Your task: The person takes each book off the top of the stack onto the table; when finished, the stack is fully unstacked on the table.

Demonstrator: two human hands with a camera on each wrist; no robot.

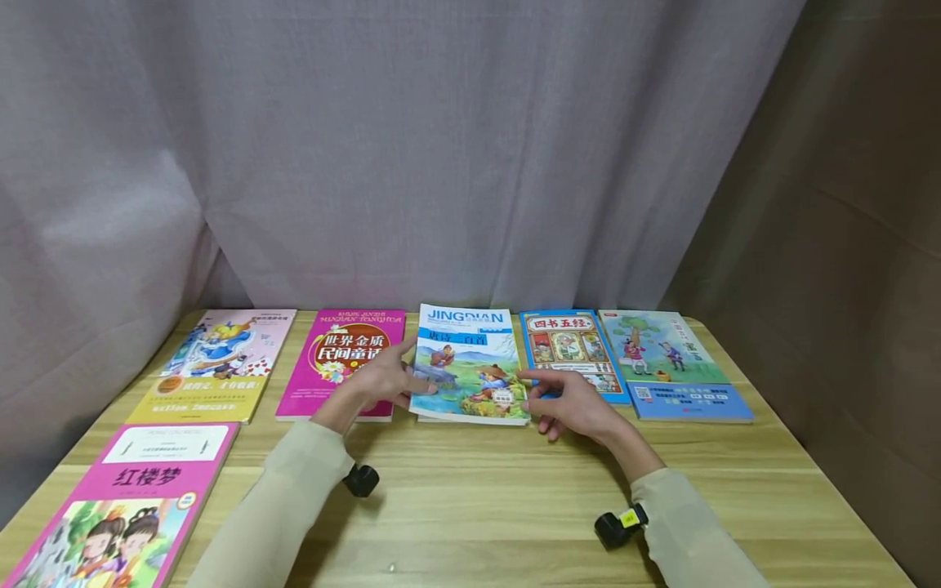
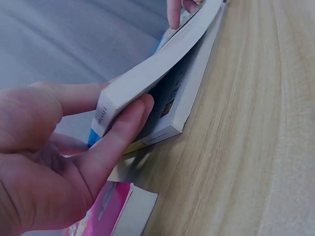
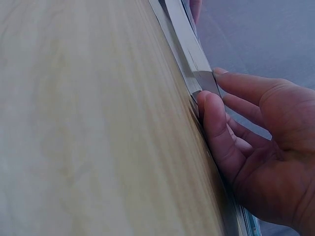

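In the head view, a paperback book with a blue landscape cover sits at the middle of the row. My left hand grips its left edge, thumb on one face and fingers on the other in the left wrist view. That end is raised, leaving a wedge-shaped gap above a second book lying underneath. At the opposite edge, my right hand pinches the upper book's near corner, with its fingertips close to the lower book too. Most of the lower book's cover is hidden.
A magenta book lies left of the pair, a blue-bordered book right of it, then a green-and-blue book. Farther left are a yellow-and-pink book and a pink book. Grey curtain hangs behind the wooden table.
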